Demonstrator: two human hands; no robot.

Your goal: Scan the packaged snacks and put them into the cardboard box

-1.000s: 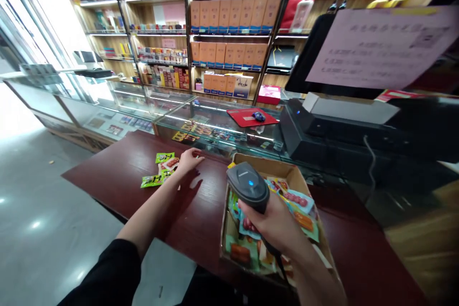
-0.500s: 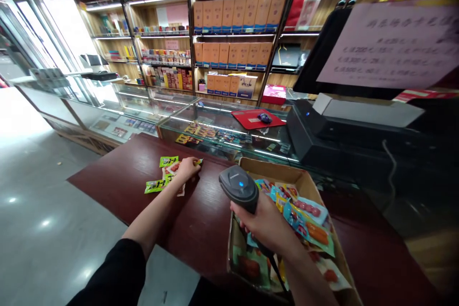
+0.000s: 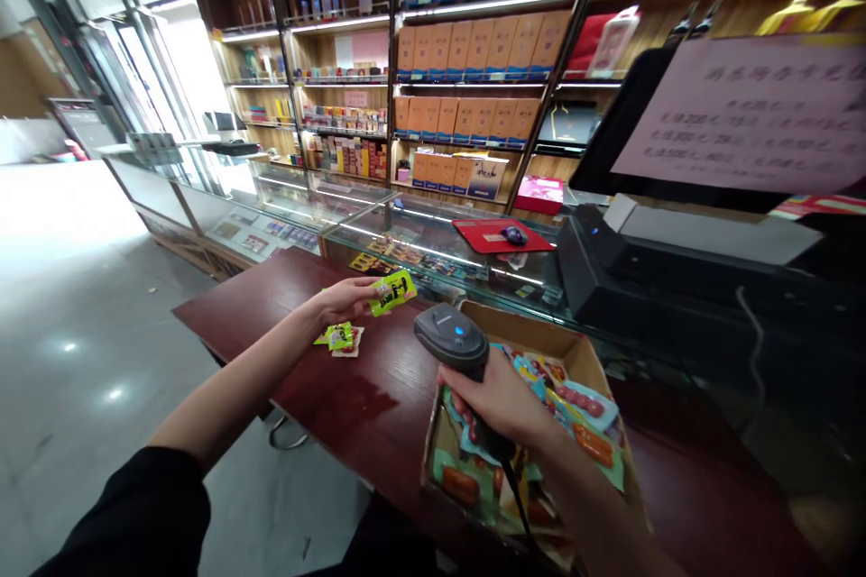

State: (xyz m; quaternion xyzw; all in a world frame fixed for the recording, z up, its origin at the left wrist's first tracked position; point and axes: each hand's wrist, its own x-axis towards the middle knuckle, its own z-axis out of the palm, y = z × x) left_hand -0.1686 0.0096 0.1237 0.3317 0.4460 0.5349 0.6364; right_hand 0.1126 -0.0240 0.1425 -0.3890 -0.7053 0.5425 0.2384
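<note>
My left hand (image 3: pixel 346 299) pinches a green-yellow snack packet (image 3: pixel 394 292) and holds it up above the dark red table (image 3: pixel 317 397). Below that hand lie several more packets (image 3: pixel 342 338), partly covered by it. My right hand (image 3: pixel 504 397) is wrapped round the handle of a black barcode scanner (image 3: pixel 452 338), whose blue light shows on top. The scanner's head points away from me, toward the left. Beneath my right hand stands an open cardboard box (image 3: pixel 433 460) full of packaged snacks (image 3: pixel 582 406) in blue, green and clear wrappers.
A glass display counter (image 3: pixel 433 243) runs behind the table, with a purple mouse (image 3: pixel 514 235) on a red mat (image 3: pixel 474 236). At the right stands a black checkout terminal (image 3: pixel 609 261) bearing a paper sign (image 3: pixel 744 117). Shelves of orange boxes (image 3: pixel 480 45) line the back.
My left hand has lifted a green-yellow packet off the table and brought it up toward the scanner. My right hand keeps its hold on the scanner. The view has shifted a little left.
</note>
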